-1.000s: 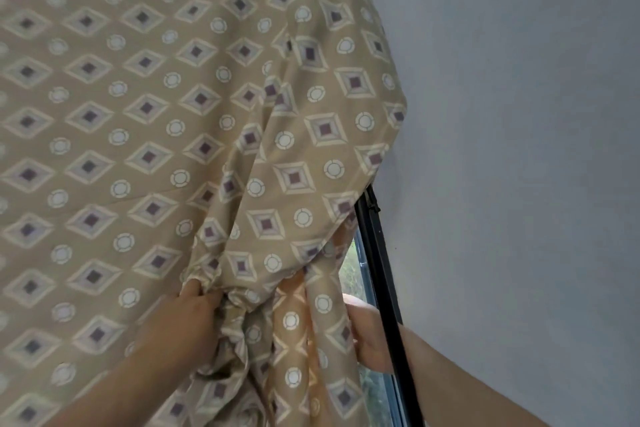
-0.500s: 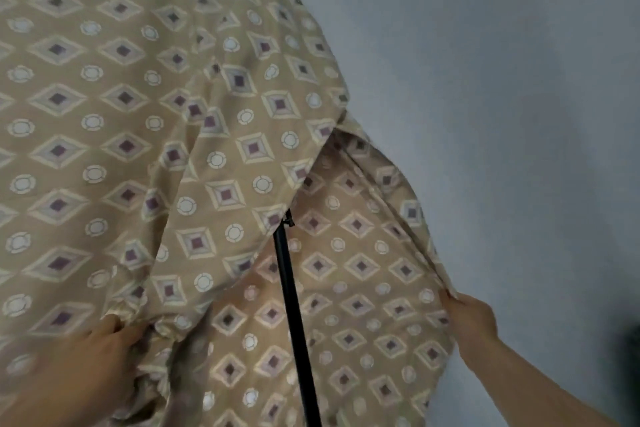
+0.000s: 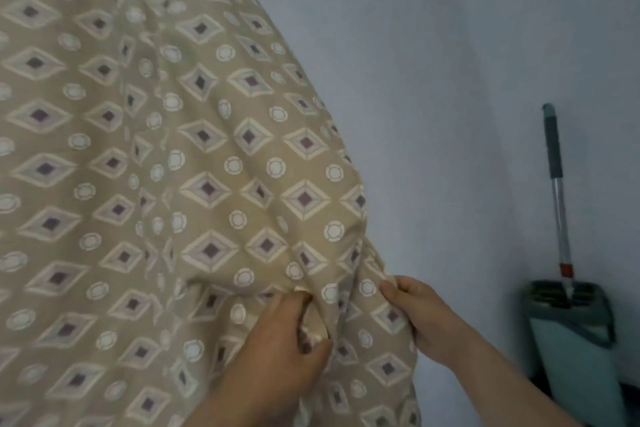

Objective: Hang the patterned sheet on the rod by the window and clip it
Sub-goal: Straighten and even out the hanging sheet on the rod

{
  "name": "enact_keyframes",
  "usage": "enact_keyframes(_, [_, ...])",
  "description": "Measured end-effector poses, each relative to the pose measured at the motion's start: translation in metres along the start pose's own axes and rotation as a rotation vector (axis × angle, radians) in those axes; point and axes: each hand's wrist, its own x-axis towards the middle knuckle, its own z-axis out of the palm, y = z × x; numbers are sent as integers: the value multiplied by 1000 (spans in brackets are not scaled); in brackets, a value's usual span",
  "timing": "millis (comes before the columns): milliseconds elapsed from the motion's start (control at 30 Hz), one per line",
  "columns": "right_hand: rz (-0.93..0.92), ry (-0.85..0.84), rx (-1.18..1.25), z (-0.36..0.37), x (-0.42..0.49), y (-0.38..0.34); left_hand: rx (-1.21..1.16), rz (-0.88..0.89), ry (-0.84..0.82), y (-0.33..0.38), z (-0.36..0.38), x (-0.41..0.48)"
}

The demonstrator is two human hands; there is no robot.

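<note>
- Shows the patterned sheet [image 3: 207,184] draped from somewhere above the view, filling left and centre and falling slantwise in front of the pale wall [image 3: 467,80]
- Hides the rod and the window entirely, so cannot tell how much cloth is already over
- Pinches a raised fold low in the cloth with the left hand [image 3: 277,340], thumb and fingers curled round it
- Grips the gathered right edge with the right hand [image 3: 419,315], fingers closed on it, near the left
- Looks thin, light and limp: creased, puckered, sagging wherever unsupported, in no way fragile
- Probably slides easily over a smooth rod, so likely to creep toward the longer side unless evened out
- Best taken at the edge or at a bunched fold, with a full pinch rather than flat fingers
- Calls for clipping through doubled cloth near the top, with no clip in view
- Leaves a mop handle [image 3: 557,191] standing in a bucket [image 3: 571,329] by the wall, well apart from the cloth
</note>
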Motion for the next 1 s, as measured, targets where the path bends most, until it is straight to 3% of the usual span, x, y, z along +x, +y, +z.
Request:
enact_keyframes(100, [93, -139, 91, -8, -14, -1, -146, -150, -31, 0, 25, 20])
enact_keyframes(200, [144, -275, 41, -19, -25, 7, -315, -191, 5, -8, 46, 19])
enact_keyframes(333, [178, -205, -16, -28, -34, 29, -382, -309, 95, -8, 69, 0])
enact_keyframes(500, [310, -216, 162, -26, -44, 67, -319, -222, 52, -18, 108, -23])
enact_keyframes(633, [257, -247, 5, -22, -46, 83, -298, -64, -51, -30, 131, -47])
enact_keyframes(767, [15, -114, -253, -21, -47, 79, -132, 59, -106, -50, 141, -62])
enact_keyframes(867, [-78, 103, -458, -23, -36, 90, -144, 161, -168, -43, 144, -52])
enact_keyframes(1000, [76, 268, -589, -39, -22, 125, -77, 98, -175, -47, 168, -43])
